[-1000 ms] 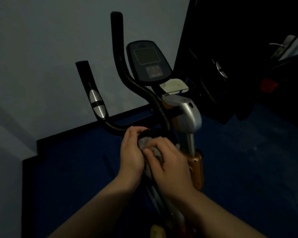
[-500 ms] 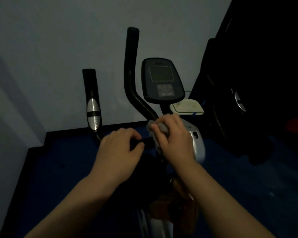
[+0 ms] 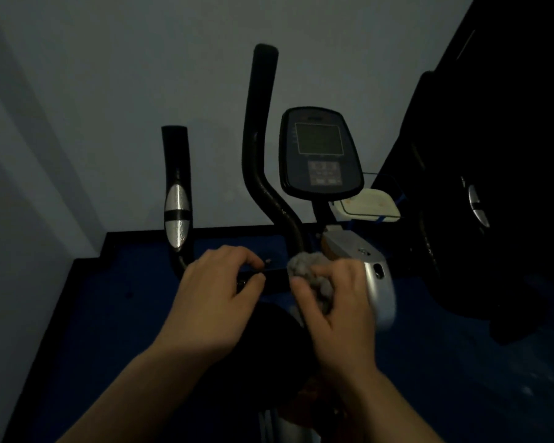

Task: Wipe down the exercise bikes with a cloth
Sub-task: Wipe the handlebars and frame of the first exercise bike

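An exercise bike stands before me in a dim room, with black handlebars (image 3: 259, 129) rising on both sides and a dark console (image 3: 320, 151) to the right. My left hand (image 3: 215, 302) grips the horizontal part of the handlebar below the left grip (image 3: 176, 199). A crumpled grey cloth (image 3: 311, 273) is bunched in my right hand (image 3: 336, 302), which presses it against the base of the tall handlebar beside the silver housing (image 3: 375, 279). The black seat (image 3: 269, 346) lies under my forearms.
A grey wall stands close behind the bike. Blue floor (image 3: 115, 314) spreads to the left and right. A second dark machine (image 3: 480, 187) fills the right side, and a pale flat object (image 3: 368, 206) sits behind the console.
Both hands rose from the bike's lower middle to the handlebar. The left hand took hold of the bar, and the right hand with the cloth has slid slightly down and right at the bar's base.
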